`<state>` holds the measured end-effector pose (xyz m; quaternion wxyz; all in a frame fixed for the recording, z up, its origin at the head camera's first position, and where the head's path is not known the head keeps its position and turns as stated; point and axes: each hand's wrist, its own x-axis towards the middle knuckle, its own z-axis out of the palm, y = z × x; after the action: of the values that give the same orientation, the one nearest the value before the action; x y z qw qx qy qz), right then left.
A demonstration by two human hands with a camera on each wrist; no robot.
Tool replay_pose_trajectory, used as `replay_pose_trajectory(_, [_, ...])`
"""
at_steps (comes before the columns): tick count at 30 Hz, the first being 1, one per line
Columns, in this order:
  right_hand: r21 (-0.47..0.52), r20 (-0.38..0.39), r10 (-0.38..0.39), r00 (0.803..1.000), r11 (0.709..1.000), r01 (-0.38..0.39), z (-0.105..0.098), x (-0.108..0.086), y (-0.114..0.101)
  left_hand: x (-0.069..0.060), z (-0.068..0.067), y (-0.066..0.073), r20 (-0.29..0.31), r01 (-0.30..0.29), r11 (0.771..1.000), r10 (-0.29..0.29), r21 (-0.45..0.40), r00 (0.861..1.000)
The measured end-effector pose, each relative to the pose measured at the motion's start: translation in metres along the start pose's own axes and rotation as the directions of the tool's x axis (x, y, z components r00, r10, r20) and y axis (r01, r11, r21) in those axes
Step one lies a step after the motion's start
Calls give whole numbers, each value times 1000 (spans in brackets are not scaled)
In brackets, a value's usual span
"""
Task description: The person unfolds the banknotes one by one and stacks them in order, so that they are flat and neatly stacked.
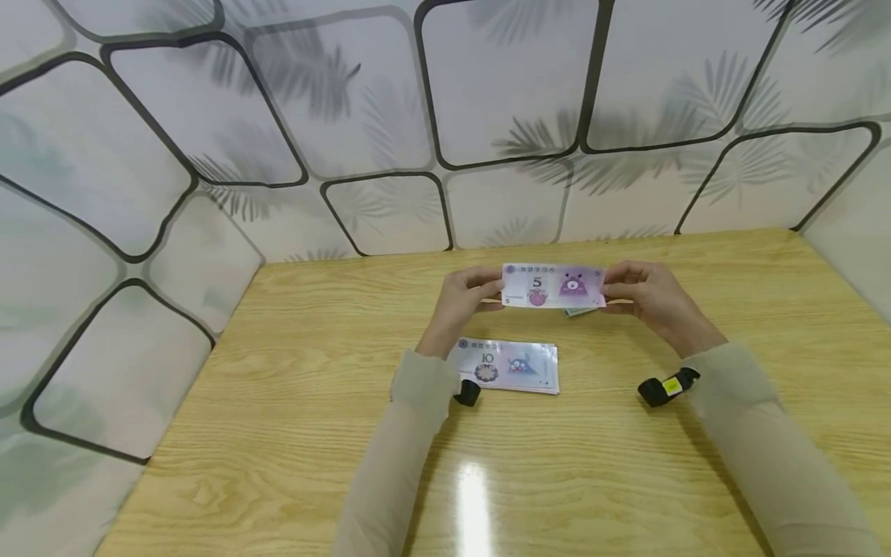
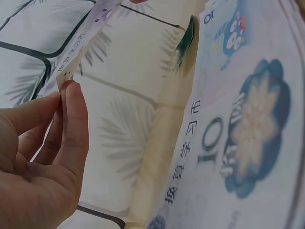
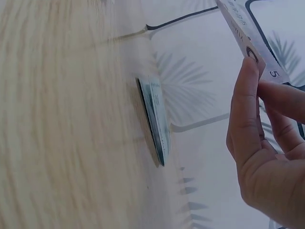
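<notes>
A purple play banknote (image 1: pixel 553 285) marked 5 is stretched level above the table between both hands. My left hand (image 1: pixel 468 295) pinches its left end between thumb and fingers, and my right hand (image 1: pixel 643 298) pinches the right end the same way. Below the left wrist lies a stack of play banknotes (image 1: pixel 515 367) with a bluish 10 on top, partly hidden by the left sleeve. Behind the held note, a greenish piece of paper money (image 3: pixel 155 121) rests on the table; in the head view only a small corner of it shows.
The wooden table (image 1: pixel 292 418) runs back to a wall (image 1: pixel 508 85) patterned with dark lines and leaf shapes. A black wrist strap (image 1: pixel 668 386) with a yellow label is on the right wrist, and a black piece (image 1: pixel 467 393) shows at the left cuff.
</notes>
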<state>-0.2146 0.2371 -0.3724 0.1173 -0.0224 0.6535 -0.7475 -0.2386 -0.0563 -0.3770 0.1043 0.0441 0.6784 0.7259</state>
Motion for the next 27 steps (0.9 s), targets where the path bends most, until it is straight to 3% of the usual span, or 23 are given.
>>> replay_pose_trajectory(5, [38, 24, -24, 999, 999, 23, 5, -3, 2, -4, -4, 0, 1, -2, 1000, 2, 3, 1000])
replay_pose_trajectory(19, [17, 84, -31, 996, 999, 30, 19, -7, 7, -19, -22, 1, 18, 0, 1000, 0, 12, 1000])
replay_pose_trajectory(27, [-70, 112, -19, 993, 997, 27, 25, -10, 10, -30, -29, 0, 17, 31, 999, -32, 25, 999])
